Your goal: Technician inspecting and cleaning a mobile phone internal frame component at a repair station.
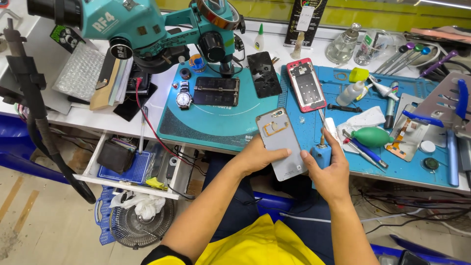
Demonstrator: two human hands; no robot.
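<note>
phone back cover (280,142) long axis 11–5 o'clock | left hand (257,158) grips its 8 o'clock edge | right hand (331,172) at 4 o'clock, fist round blue tool (321,156), thumb on cover

Teal microscope (147,29) stands over my round teal mat (216,122); wristwatch (183,98) lies beside a dark holder plate (216,91). Red-framed phone (307,84) sits face-open on the blue mat (382,162), near a green air blower (371,136). Open drawer (132,167) below, small fan (142,223) on floor.
</note>
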